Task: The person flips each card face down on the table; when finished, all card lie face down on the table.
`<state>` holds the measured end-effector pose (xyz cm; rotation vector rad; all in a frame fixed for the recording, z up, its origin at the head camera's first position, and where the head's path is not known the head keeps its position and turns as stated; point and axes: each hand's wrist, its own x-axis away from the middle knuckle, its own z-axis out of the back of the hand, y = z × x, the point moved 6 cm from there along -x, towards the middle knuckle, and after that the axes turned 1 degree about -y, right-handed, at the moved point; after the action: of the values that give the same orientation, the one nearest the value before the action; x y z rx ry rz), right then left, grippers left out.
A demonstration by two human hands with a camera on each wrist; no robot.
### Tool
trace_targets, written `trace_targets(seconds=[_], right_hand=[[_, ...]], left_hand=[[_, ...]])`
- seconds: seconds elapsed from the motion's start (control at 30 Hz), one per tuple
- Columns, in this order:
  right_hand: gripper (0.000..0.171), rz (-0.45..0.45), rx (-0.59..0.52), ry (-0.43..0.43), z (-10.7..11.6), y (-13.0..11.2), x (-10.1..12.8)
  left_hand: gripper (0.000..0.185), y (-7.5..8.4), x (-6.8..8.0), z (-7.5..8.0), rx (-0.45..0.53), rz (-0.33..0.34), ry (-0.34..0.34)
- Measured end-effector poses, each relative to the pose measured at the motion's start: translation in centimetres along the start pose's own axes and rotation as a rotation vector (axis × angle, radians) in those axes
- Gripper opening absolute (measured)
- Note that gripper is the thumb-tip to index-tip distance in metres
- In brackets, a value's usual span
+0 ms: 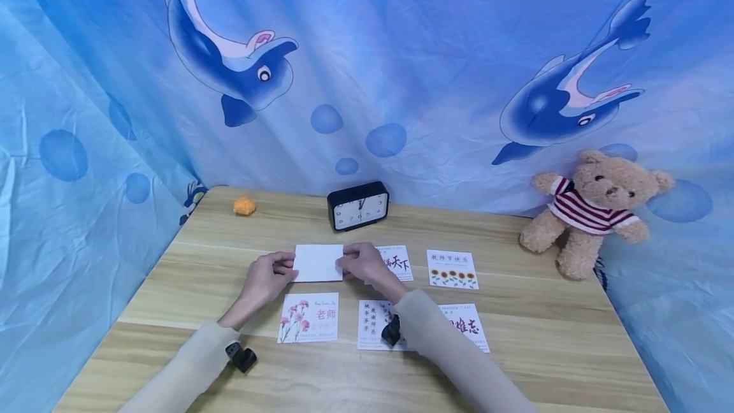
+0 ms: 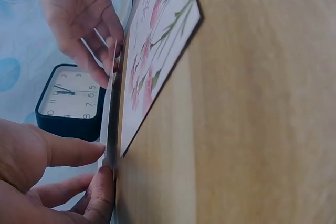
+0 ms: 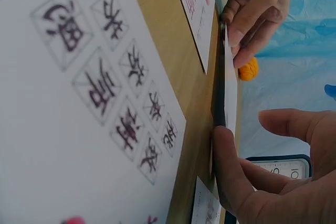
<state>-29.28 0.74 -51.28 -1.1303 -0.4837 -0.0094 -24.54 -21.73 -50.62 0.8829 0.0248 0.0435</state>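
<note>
A blank white card (image 1: 318, 264) lies nearly level over the left part of the table and shows edge-on in both wrist views. My left hand (image 1: 269, 277) pinches its left edge between thumb and fingers. At the opposite edge my right hand (image 1: 367, 265) holds the card by its fingertips, one finger (image 3: 283, 121) raised off it. Just nearer lies a card with pink flowers (image 1: 308, 317). The right hand and forearm partly cover a card with large brush lettering (image 1: 399, 266) and a card with columns of characters (image 1: 369, 327).
A sunflower card (image 1: 453, 269) and another lettered card (image 1: 467, 327) lie to the right. Behind the cards stands a black desk clock (image 1: 359, 207). A small orange lump (image 1: 244, 206) sits far left, a teddy bear (image 1: 596, 209) far right. A blue dolphin curtain (image 1: 355, 69) backs the table.
</note>
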Motion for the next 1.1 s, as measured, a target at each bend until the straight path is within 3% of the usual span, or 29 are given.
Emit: trace_targets(seconds=[0.53,0.83,1.1], right_hand=[[0.049,-0.056,0.028,0.002,0.5,0.0,0.5],[0.052,0.004,0.012,-0.022,2.1,0.0,1.1],[0.052,0.089,-0.025,-0.012,4.8,-0.4,1.8]], left_hand=[[0.040,0.3,-0.1,-0.3,-0.013,-0.001,-0.020],[0.039,0.7,-0.2,-0.2,-0.035,-0.016,-0.002],[0.038,2.4,0.0,-0.4,-0.022,-0.072,0.040]])
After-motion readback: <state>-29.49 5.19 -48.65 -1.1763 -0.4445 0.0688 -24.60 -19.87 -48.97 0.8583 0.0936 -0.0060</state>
